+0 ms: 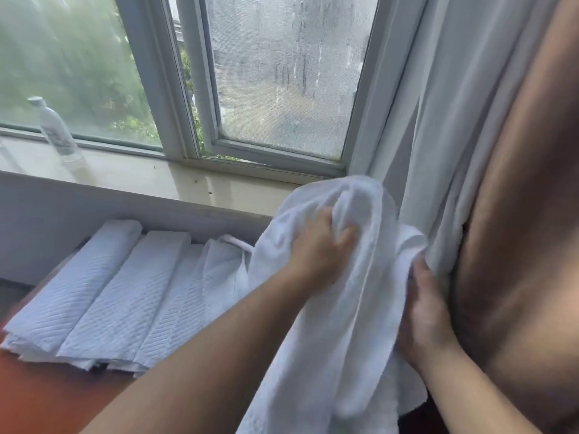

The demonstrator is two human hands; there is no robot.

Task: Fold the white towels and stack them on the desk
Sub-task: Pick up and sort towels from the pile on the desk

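- Now my left hand (316,245) is up in front of me, fingers curled into a fist round a bunch of the towel (332,308) near its top.
- My right hand (429,311) sits lower and to the right of the left, its fingers curled round the towel's right edge; the fingertips are buried in the cloth, so I see only the back of the hand and the thumb side.
- The towel hangs between my two hands, humped above my left fist and falling in loose folds below both wrists, out of view at the bottom.
- Left of my left forearm, and lower, folded towels (103,296) lie side by side in long strips on the desk (37,399), each touching the next; the one nearest my arm is looser, with a corner turned up.
- The desk is reddish brown and shows bare below the strips.
- Beyond my left hand runs the sill (131,173), with the window (275,76) above it, its glass fogged and streaked.
- Far to the left of my hands a bottle (56,133) stands on the sill, blurred.
- Just right of my right hand hangs a white curtain (454,126), touching the towel's edge, and beside it a brown curtain (526,230).
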